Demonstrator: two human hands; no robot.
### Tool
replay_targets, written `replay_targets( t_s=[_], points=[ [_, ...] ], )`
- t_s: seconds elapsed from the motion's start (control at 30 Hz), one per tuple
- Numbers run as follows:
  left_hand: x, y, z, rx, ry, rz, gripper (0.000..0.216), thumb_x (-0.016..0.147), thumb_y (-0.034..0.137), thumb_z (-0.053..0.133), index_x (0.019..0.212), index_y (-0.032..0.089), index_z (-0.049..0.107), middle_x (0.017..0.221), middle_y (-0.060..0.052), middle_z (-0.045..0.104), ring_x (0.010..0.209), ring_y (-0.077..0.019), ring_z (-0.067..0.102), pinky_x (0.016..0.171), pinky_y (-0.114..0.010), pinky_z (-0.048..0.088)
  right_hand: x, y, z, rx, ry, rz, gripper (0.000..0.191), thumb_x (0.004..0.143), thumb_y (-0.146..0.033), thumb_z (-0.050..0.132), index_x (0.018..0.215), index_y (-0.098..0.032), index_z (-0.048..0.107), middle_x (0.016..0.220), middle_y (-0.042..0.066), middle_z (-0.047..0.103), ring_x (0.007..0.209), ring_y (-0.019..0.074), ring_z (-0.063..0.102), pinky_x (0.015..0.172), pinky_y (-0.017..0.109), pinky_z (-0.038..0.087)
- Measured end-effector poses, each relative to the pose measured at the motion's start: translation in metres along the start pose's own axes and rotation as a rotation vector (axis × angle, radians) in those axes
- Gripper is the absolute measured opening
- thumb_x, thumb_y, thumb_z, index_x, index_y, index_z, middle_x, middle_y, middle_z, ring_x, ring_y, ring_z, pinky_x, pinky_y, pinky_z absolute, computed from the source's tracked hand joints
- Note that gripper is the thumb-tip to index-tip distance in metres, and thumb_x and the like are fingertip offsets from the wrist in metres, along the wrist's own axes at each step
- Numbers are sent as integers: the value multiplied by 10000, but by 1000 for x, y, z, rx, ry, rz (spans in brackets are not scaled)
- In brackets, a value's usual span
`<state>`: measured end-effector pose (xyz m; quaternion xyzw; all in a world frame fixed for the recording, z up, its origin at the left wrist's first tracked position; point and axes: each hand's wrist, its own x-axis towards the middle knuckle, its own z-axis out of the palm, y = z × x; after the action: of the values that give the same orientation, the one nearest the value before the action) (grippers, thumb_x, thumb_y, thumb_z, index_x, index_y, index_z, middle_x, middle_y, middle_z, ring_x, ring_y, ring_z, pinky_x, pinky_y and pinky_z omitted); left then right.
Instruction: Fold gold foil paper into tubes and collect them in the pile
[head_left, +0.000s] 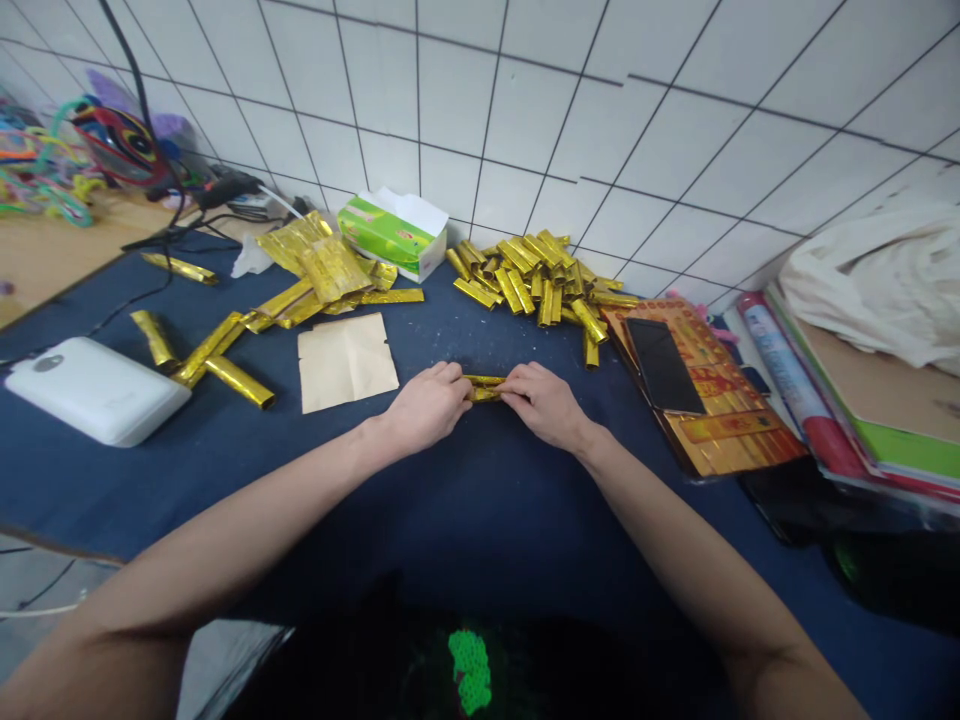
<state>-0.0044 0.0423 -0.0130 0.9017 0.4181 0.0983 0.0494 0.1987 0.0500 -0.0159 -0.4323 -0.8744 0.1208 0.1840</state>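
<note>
Head view: nearer than the green box [390, 235] and slightly right of it, the left hand [426, 405] and right hand [547, 405] pinch a gold foil piece [486, 395], fingers hiding its ends. White material tops the box; its contents are unclear.

A white, tile-patterned wall [459, 98] with dark grid lines spans 11 to 2 o'clock; a dark-blue tabletop [480, 530] occupies the centre; pale-grey floor [30, 585] shows at 8 o'clock.

Paper [348, 362] left of hands [427, 408], rolls [537, 278] behind
</note>
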Motion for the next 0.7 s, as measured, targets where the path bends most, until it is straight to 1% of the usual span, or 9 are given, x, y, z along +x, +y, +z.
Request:
replay_targets(
  t_s=[0.13,0.3,0.5,0.7],
  points=[
    [1,1,1,4,-20,-59,181,855,170,426,839,124,601,817,-69,568,809,-188,535,772,-323,437,1,-2,3,56,22,95,125,802,-143,501,826,-204,607,812,16,640,755,164,514,699,292,393],
    [3,2,4,47,15,-89,170,863,160,402,845,133,568,793,-55,582,772,-181,547,733,-313,437,2,-3,5,7,3,131,120,801,-147,485,761,-198,587,787,23,636,756,165,517,700,290,376],
    [4,0,8,37,49,-106,144,863,166,404,852,140,545,800,-53,590,784,-180,557,714,-300,439,1,-4,7,-90,14,102,127,809,-153,474,742,-188,576,769,24,616,747,162,505,685,281,366],
    [4,1,7,-11,77,-164,125,858,167,411,839,151,534,789,-45,587,762,-172,561,682,-278,436,-1,-4,10,-146,28,80,132,812,-159,471,732,-186,573,758,25,597,745,160,495,673,278,353]
  ],
)
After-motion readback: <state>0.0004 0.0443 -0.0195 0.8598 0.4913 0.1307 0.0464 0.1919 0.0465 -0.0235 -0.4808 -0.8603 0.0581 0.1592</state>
